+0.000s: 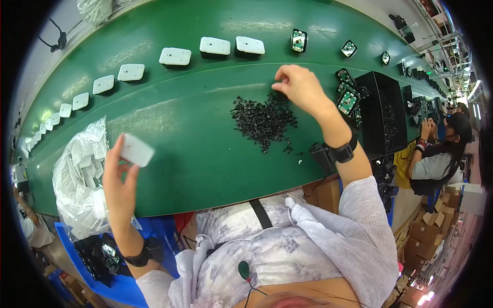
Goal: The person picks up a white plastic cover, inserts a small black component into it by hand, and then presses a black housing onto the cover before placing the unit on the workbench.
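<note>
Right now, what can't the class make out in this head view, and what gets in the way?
- Head view: whether the right hand pinches a small part; it is too small to tell.
- Head view: fine detail on the white cover in the left hand; blurred.
- Head view: the deeper contents of the clear bag; crumpled plastic and glare.
- Head view: part of the blue bin; the left forearm covers it.

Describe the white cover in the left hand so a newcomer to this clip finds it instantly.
At the left of the green table lies a bulky clear plastic bag. Just right of it, the left hand holds a flat white cover. Unlike the white-topped units standing farther back, it is raised in the fingers.
</note>
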`<action>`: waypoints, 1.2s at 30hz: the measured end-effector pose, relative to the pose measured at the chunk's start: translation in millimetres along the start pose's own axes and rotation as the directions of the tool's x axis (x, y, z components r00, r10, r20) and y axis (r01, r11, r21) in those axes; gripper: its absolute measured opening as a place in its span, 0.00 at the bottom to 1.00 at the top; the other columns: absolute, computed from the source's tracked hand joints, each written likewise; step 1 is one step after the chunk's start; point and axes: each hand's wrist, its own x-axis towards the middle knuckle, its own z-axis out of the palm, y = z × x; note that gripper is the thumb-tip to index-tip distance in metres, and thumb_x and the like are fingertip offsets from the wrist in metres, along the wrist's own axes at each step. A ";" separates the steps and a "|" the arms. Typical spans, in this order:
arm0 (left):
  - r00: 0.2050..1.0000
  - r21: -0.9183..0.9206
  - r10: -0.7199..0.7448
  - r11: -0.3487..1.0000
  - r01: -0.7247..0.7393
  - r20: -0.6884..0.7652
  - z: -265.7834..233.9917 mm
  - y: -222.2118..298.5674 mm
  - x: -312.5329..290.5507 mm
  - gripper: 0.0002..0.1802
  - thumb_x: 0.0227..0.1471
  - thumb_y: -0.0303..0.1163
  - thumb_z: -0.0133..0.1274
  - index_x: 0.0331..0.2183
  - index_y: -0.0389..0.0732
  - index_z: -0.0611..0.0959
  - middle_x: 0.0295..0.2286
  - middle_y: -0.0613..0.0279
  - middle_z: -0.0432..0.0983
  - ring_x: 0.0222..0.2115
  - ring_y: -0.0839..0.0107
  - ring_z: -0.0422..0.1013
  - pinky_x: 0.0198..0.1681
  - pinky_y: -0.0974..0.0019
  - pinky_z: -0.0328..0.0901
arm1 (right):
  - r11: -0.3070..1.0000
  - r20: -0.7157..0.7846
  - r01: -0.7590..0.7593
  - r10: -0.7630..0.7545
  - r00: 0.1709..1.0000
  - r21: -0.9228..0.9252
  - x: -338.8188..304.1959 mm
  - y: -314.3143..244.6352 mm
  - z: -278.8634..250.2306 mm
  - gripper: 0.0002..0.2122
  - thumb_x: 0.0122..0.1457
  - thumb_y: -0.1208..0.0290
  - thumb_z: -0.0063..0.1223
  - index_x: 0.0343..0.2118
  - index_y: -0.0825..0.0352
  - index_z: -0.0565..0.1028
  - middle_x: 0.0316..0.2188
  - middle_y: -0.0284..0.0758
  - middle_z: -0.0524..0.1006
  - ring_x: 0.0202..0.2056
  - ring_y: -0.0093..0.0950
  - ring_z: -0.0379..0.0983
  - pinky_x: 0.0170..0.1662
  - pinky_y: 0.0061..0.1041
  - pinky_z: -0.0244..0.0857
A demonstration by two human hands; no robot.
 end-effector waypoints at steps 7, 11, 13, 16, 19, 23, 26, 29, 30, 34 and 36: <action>0.953 -0.149 0.195 0.975 -0.163 0.233 78.9 48.2 27.8 0.27 0.49 0.21 0.52 0.53 0.39 0.71 0.34 0.61 0.68 0.31 0.74 0.65 0.31 0.74 0.63 | 0.978 -0.186 0.110 -0.143 0.972 -0.178 -18.4 -0.1 32.4 0.03 0.49 0.79 0.53 0.27 0.66 0.71 0.27 0.38 0.70 0.33 0.38 0.70 0.35 0.35 0.65; 0.940 -0.256 0.187 0.960 -0.113 0.285 110.5 45.9 41.2 0.27 0.49 0.22 0.54 0.52 0.39 0.71 0.30 0.62 0.69 0.27 0.75 0.64 0.29 0.74 0.62 | 0.985 -0.261 0.144 -0.165 0.951 -0.098 -20.5 -1.0 26.3 0.06 0.49 0.79 0.53 0.30 0.67 0.70 0.27 0.36 0.69 0.30 0.33 0.70 0.34 0.30 0.66; 0.960 -0.149 0.166 0.980 -0.135 0.225 124.1 35.4 50.6 0.28 0.49 0.22 0.54 0.53 0.41 0.70 0.24 0.64 0.69 0.23 0.75 0.63 0.28 0.74 0.61 | 0.987 -0.208 0.042 -0.009 0.978 0.157 -20.5 -13.9 14.5 0.06 0.51 0.78 0.53 0.32 0.68 0.70 0.27 0.35 0.71 0.29 0.28 0.70 0.33 0.27 0.66; 0.991 -0.301 0.116 0.949 -0.091 0.069 141.4 50.1 51.4 0.22 0.50 0.20 0.53 0.49 0.42 0.75 0.22 0.66 0.70 0.21 0.77 0.62 0.26 0.77 0.60 | 0.701 0.000 -0.111 0.156 0.988 0.705 -25.0 -30.8 1.4 0.05 0.55 0.77 0.52 0.34 0.69 0.71 0.28 0.33 0.74 0.29 0.21 0.71 0.33 0.22 0.67; 0.997 -0.442 0.026 0.897 0.006 0.067 149.6 60.2 51.2 0.19 0.50 0.18 0.51 0.46 0.40 0.77 0.25 0.66 0.74 0.23 0.79 0.66 0.25 0.77 0.63 | 0.210 0.146 -0.162 0.091 0.985 0.964 -31.3 -47.8 3.1 0.05 0.58 0.75 0.51 0.35 0.71 0.71 0.29 0.35 0.76 0.30 0.21 0.72 0.33 0.20 0.67; 0.995 -0.449 0.077 0.893 -0.040 0.064 160.9 53.2 51.3 0.16 0.50 0.19 0.52 0.43 0.37 0.75 0.27 0.61 0.74 0.26 0.75 0.71 0.22 0.72 0.69 | -0.051 0.186 -0.183 0.045 0.982 0.982 -35.0 -66.0 15.1 0.06 0.59 0.75 0.51 0.35 0.71 0.71 0.31 0.38 0.76 0.31 0.23 0.73 0.36 0.21 0.68; 1.000 -0.473 0.008 0.881 0.006 0.027 156.6 55.8 50.1 0.12 0.48 0.18 0.53 0.38 0.38 0.78 0.26 0.62 0.72 0.24 0.72 0.70 0.23 0.71 0.67 | -0.038 0.191 -0.189 0.054 0.980 0.981 -36.3 -71.6 22.5 0.05 0.59 0.76 0.50 0.36 0.71 0.71 0.33 0.38 0.75 0.33 0.23 0.72 0.37 0.21 0.67; 0.958 -0.229 0.286 0.931 -0.283 -0.018 152.6 50.7 49.7 0.15 0.46 0.17 0.54 0.38 0.40 0.79 0.23 0.61 0.69 0.22 0.68 0.69 0.22 0.69 0.66 | -0.023 0.188 -0.188 0.038 0.981 0.982 -37.4 -78.5 29.9 0.04 0.59 0.78 0.49 0.36 0.70 0.70 0.35 0.37 0.74 0.34 0.22 0.71 0.37 0.20 0.67; 0.937 -0.184 0.342 0.919 -0.349 -0.070 151.6 55.3 49.1 0.15 0.43 0.16 0.55 0.36 0.41 0.81 0.22 0.59 0.68 0.21 0.66 0.69 0.23 0.67 0.64 | -0.017 0.186 -0.186 0.028 0.982 0.982 -38.4 -80.1 31.0 0.04 0.59 0.78 0.49 0.35 0.70 0.70 0.36 0.36 0.73 0.34 0.22 0.70 0.38 0.20 0.66; 0.893 -0.088 0.436 0.891 -0.445 -0.108 154.2 42.5 51.3 0.12 0.45 0.15 0.54 0.35 0.38 0.82 0.23 0.61 0.69 0.22 0.71 0.67 0.22 0.71 0.62 | 0.091 0.093 -0.094 0.022 0.995 0.991 -42.3 -84.2 39.0 0.06 0.58 0.80 0.50 0.37 0.71 0.69 0.36 0.34 0.72 0.33 0.19 0.68 0.38 0.19 0.64; 0.926 -0.207 0.364 0.902 -0.378 -0.104 154.4 47.8 51.0 0.10 0.44 0.15 0.54 0.31 0.37 0.82 0.22 0.59 0.69 0.22 0.67 0.69 0.23 0.69 0.64 | 0.304 -0.022 0.016 0.018 1.000 0.953 -40.4 -82.5 40.7 0.06 0.57 0.81 0.51 0.37 0.70 0.70 0.35 0.34 0.72 0.32 0.19 0.68 0.37 0.19 0.64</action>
